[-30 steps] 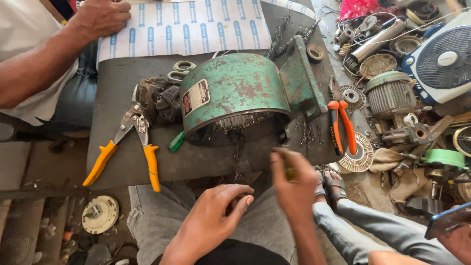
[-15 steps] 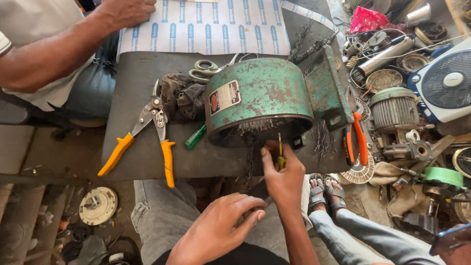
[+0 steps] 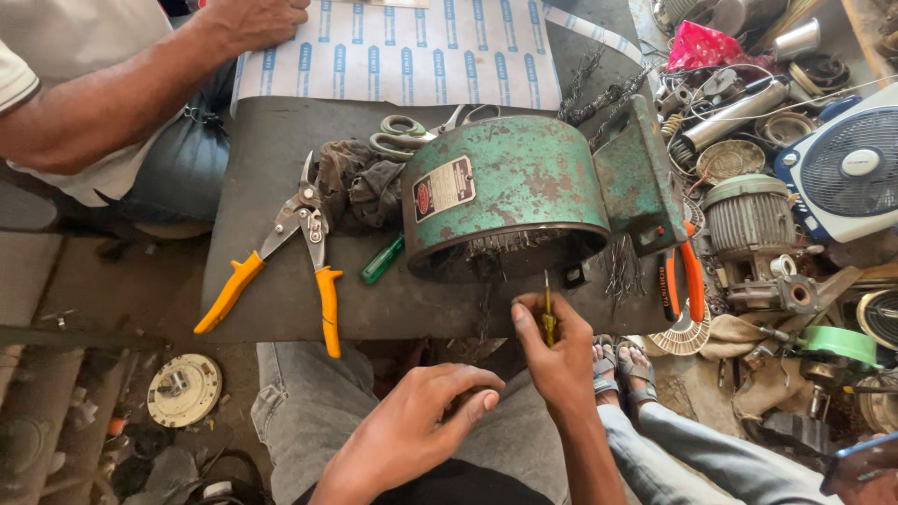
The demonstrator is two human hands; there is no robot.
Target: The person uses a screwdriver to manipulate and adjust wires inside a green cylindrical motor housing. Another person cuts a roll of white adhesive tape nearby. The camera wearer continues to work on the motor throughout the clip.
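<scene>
Right hand [image 3: 559,360] risen, fingers pinching yellow screwdriver [image 3: 548,313] at green motor housing [image 3: 510,201] rim, left hand [image 3: 416,425] seemingly empty, loosely curled, orange snips [image 3: 290,248] leftward.

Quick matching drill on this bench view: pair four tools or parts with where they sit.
1. tin snips
2. scissors
3. screwdriver
4. white fan

a. in the right hand
b. far right edge
c. behind the green motor housing
d. left of the dark rag

Pairs: 1-d, 2-c, 3-a, 4-b
</scene>
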